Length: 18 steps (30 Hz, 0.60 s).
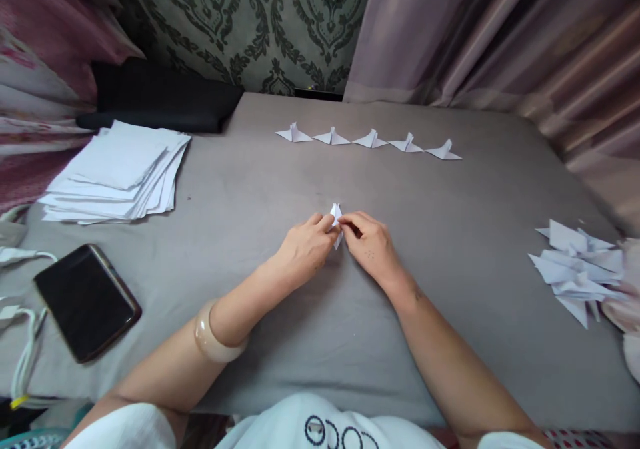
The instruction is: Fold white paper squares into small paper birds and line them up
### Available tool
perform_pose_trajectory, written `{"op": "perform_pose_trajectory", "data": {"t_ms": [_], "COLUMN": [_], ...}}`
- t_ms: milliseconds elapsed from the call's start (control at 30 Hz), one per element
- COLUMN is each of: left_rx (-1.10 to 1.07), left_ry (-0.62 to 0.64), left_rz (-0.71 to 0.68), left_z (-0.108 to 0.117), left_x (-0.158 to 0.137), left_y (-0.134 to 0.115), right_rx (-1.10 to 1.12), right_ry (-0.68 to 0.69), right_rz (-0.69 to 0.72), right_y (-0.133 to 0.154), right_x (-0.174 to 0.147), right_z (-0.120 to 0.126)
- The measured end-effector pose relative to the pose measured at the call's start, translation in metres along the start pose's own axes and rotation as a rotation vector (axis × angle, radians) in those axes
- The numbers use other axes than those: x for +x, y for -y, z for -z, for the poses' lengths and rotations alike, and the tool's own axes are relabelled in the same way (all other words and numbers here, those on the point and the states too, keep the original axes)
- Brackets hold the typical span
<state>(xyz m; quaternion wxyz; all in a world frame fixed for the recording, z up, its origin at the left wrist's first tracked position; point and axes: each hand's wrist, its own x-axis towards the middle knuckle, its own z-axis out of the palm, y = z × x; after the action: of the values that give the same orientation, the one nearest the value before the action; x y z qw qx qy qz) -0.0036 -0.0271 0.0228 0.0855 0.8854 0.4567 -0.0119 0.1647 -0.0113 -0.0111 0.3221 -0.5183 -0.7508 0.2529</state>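
Between my two hands, over the middle of the grey cloth surface, is a small piece of folded white paper [337,210], narrow and pointed. My left hand [311,246] has its fingers pressed on the paper from the left, covering part of it. From the right, my right hand [369,241] pinches the paper's edge between thumb and forefinger. Farther back, a row of several folded white paper birds [371,138] stands with wings spread, tip close to tip.
A stack of white paper sheets [117,172] lies at the left, near a black folded cloth [160,96]. Closer to me are a dark phone [87,302] and white cables [30,349]. At the right edge sits a pile of folded white paper pieces [577,266].
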Motion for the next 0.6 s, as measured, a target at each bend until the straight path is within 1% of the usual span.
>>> {"op": "perform_pose_trajectory", "data": {"t_ms": [100,267,367,533,567,600], "left_rx": [-0.060,-0.200,-0.257,-0.279,-0.292,-0.325], "left_ry": [0.020,-0.035,-0.025,0.025,0.013,-0.028], "left_rz": [-0.022,-0.045,-0.044,0.025,0.034,0.051], "left_z": [0.001,0.002,0.009,0.024,0.024,0.023], "left_x": [-0.003,-0.006,-0.010,-0.016,-0.015,-0.015], "left_y": [0.006,0.023,0.032,0.044,0.045,0.044], "right_rx": [-0.061,-0.130,-0.192,-0.315,-0.326,-0.332], "right_ry": [0.035,0.080,0.103,0.149,0.157,0.160], "right_rz": [0.050,0.043,0.062,0.047,0.038,0.032], "right_y": [0.004,0.007,0.009,0.015,0.016,0.016], "right_x": [-0.002,-0.003,-0.004,-0.005,-0.004,-0.004], "right_z": [0.000,0.002,0.003,0.005,0.005,0.005]}}
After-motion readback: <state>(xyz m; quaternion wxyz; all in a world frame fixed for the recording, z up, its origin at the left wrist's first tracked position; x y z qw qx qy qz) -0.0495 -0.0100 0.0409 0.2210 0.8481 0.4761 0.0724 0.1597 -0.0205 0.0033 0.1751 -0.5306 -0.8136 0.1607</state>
